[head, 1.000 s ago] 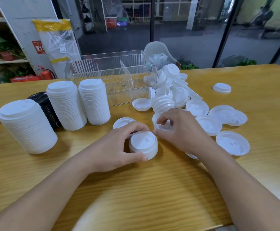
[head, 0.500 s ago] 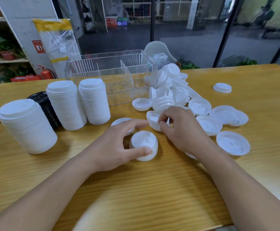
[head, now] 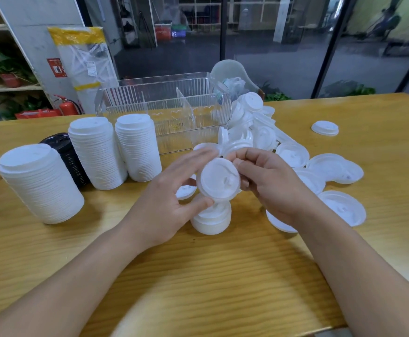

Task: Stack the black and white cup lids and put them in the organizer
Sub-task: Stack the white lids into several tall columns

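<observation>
A single white lid (head: 219, 180) is hanging tilted between both hands, above a short lid stack (head: 211, 218) sitting on the worktop (head: 198, 276). The right hand (head: 269, 182) is pinching its edge; the left hand (head: 172, 198) is cupping it with thumb and spread fingers. Beyond the hands a clear organizer (head: 164, 110) is standing; loose lids (head: 293, 154) are lying right, tall white stacks (head: 116, 149) left.

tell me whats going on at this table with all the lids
A person is sorting loose white cup lids into stacks. Both hands hold one white lid in the air: the right hand pinches its edge and the left hand steadies it from the other side. It sits just above a short stack on the wooden table. Three tall white stacks and a black stack stand on the left. The clear organizer looks empty.
</observation>
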Available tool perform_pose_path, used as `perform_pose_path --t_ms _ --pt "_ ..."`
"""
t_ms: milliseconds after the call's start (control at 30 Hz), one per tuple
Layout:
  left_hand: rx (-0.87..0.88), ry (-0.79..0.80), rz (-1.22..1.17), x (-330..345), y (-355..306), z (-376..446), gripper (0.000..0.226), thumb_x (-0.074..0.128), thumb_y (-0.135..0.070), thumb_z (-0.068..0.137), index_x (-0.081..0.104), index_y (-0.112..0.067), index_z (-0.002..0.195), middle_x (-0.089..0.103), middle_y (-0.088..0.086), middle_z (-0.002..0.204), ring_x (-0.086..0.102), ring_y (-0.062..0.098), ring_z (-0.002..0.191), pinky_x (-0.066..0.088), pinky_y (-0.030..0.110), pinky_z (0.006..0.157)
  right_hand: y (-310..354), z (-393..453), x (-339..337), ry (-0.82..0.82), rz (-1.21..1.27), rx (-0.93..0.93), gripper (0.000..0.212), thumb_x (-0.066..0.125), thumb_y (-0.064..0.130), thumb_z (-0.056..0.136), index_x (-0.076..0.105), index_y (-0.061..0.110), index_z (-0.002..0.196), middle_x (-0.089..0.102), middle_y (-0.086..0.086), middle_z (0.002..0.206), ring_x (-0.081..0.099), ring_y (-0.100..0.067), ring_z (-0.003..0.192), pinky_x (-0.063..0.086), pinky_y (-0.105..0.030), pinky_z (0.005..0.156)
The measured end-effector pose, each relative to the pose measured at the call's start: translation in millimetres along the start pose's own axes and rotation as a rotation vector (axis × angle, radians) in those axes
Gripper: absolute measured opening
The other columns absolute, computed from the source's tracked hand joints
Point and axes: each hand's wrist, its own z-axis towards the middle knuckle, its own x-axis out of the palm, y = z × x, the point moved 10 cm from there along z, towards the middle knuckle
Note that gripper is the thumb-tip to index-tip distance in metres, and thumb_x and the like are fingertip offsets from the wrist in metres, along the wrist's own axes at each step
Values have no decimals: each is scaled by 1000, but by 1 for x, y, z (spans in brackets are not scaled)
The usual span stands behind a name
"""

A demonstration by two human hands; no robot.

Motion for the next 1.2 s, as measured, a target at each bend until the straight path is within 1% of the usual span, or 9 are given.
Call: perform_pose_path --t_ms 267,467,533,600,733,900,1000,1100,1200 --pt "-73 43 -30 1 7 -1 79 94 -25 86 58 -38 156 56 -24 157 51 12 151 49 37 116 -2 -3 9 42 21 24 21 58 11 111 77 5 117 55 -15 84 46 -19 73 41 -46 83" --pt "-97 32 14 -1 7 -2 82 96 -38 82 57 -42 154 60 -28 152 56 6 144 44 28 115 -4 -3 8 52 -5 43 20 60 11 110 75 -1 117 58 -17 85 51 -19 73 46 -38 78" --pt "-124 35 26 -2 11 -2 78 96 -41 81 59 -44 151 63 -27 148 58 5 139 46 29 114 -5 -2 4 20 -50 44 17 64 14 108 77 3 113 65 -19 89 55 -20 75 46 -36 77" --pt "-154 44 26 -5 16 -2 72 96 -42 82 63 -44 145 66 -25 144 61 6 135 48 31 114 -3 -2 -2 -41 -117 31 15 67 19 107 78 10 111 77 -9 95 60 -17 76 47 -32 75" --pt "-191 142 33 -5 21 -3 62 95 -39 83 65 -44 138 68 -25 137 62 4 131 49 35 111 0 -3 -14 -132 -174 10 12 71 24 104 79 18 111 81 -3 97 64 -12 76 48 -27 73" --pt "-195 267 122 8 27 -6 64 94 -47 83 62 -50 139 64 -27 144 56 3 136 43 39 118 0 -4 -10 -110 -232 3 8 73 25 103 79 20 105 80 -2 95 66 -12 77 55 -32 80" --pt "-190 301 123 13 29 -7 65 93 -51 83 62 -48 140 62 -23 145 56 7 138 43 43 120 1 -4 -10 -113 -243 -6 7 73 24 103 79 20 104 80 -2 94 66 -11 77 56 -29 80" --pt "-182 311 121 14 29 -7 65 93 -49 84 62 -48 141 63 -23 143 57 5 137 44 39 119 4 -5 -9 -106 -270 -18 7 73 23 103 78 19 104 80 -2 94 67 -10 78 58 -27 79" --pt "-169 300 138 15 27 -7 65 93 -48 85 61 -50 141 63 -28 142 55 -1 138 42 26 115 4 -5 -6 -93 -302 -31 6 73 23 103 78 20 102 79 -1 92 67 -11 77 57 -29 78"
